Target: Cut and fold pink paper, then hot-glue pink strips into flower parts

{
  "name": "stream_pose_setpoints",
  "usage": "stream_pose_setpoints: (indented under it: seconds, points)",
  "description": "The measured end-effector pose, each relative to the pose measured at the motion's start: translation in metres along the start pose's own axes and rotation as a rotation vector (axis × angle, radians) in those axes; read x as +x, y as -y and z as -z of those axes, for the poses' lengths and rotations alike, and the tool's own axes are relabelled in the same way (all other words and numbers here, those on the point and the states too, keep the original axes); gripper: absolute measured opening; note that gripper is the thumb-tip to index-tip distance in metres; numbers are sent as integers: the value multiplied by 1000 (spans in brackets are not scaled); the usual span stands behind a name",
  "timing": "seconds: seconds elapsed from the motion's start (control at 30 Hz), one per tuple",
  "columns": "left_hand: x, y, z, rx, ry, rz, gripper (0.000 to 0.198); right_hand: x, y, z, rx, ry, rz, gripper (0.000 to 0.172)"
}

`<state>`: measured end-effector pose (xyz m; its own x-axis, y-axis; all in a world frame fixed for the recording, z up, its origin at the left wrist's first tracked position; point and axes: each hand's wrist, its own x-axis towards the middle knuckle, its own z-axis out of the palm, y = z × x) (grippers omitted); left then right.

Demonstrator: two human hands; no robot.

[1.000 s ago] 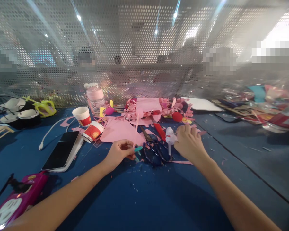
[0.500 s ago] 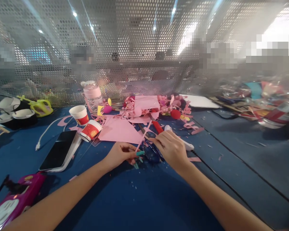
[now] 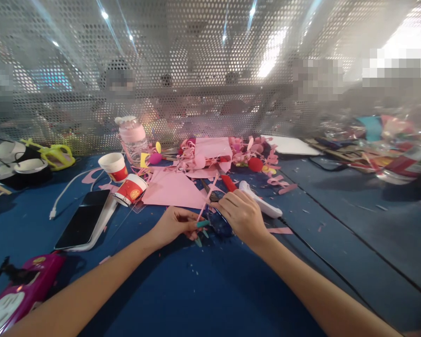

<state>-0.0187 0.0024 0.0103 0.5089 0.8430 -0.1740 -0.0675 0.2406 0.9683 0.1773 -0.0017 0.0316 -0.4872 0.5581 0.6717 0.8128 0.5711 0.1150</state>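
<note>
Between the thumb and fingers of my left hand (image 3: pixel 182 224) is the lower end of a thin pink strip (image 3: pixel 207 197), which slants up to the right. Green-blue nails show at its fingertips. My right hand (image 3: pixel 242 213) is closed near the strip, over dark blue-handled scissors (image 3: pixel 219 222); whether its fingers grip anything is hidden. A red object (image 3: pixel 228 183) lies just beyond the right knuckles. Beside that hand rests a white tool (image 3: pixel 261 200) with a black cord. Behind my left hand lies a flat pink sheet (image 3: pixel 173 187).
Two red-and-white paper cups (image 3: pixel 112 167), a phone (image 3: pixel 83 219) and a purple device (image 3: pixel 30 281) are at left. A pink-lidded bottle (image 3: pixel 131 135) and a heap of pink paper pieces (image 3: pixel 214 152) stand before the perforated screen. A clear bottle (image 3: pixel 403 166) lies at right.
My right hand has shifted slightly left, towards the strip, uncovering more of the white tool. My left hand still holds the strip. The whole view has shifted a little.
</note>
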Motion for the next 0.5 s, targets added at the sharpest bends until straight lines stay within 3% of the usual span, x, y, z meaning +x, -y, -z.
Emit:
stream_pose_setpoints:
  seconds: [0.5]
  points:
    - [0, 2, 2, 25, 8, -29, 28, -1, 1, 0, 22, -21, 46, 29]
